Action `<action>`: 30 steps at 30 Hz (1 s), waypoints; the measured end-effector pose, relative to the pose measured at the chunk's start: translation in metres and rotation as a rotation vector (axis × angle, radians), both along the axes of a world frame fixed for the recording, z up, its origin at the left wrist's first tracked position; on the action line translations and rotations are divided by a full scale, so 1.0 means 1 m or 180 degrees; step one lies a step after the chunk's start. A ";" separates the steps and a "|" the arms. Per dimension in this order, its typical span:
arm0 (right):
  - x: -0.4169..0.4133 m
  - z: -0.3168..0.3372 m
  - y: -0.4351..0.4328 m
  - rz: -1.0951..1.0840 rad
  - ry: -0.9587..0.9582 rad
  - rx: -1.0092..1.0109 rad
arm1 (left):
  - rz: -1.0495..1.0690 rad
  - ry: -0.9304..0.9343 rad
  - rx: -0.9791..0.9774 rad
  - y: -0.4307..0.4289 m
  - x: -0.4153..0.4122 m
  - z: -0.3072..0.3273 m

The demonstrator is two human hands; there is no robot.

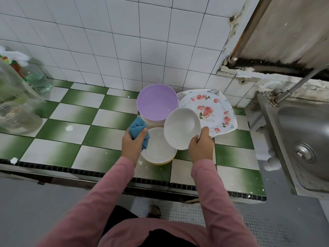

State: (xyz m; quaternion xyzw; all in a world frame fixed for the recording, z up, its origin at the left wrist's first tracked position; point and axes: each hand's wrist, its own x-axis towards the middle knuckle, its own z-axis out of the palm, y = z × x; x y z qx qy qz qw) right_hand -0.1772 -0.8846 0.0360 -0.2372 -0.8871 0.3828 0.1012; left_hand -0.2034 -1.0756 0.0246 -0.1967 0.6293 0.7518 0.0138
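Observation:
My right hand [201, 146] grips the lower right rim of a small white bowl [181, 128], which is tilted and held above the counter. My left hand [132, 143] holds a bunched blue cloth [138, 129] just left of it. Under both hands a stack of white plates [157, 152] with a yellow one at the bottom rests on the green and white tiled counter [74, 125]. Behind it stands a stack of bowls topped by a purple bowl [156, 102]. Floral plates [213, 111] lie to the right of that.
A steel sink [302, 139] with a tap [299, 84] sits at the right. Clear plastic bottles and a glass jar [17, 113] crowd the counter's left end. White wall tiles rise behind. The counter's front edge has a black trim.

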 end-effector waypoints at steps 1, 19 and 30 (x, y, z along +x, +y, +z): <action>0.000 -0.001 -0.001 0.0005 0.0000 -0.0010 | -0.0006 0.0004 0.0013 0.000 0.000 0.000; 0.001 -0.010 -0.006 0.0095 0.0077 -0.0027 | -0.0005 0.0069 0.0010 -0.001 0.002 0.005; 0.002 -0.011 -0.008 0.0065 0.0415 0.0035 | -0.0017 0.0100 -0.0004 -0.002 0.005 0.003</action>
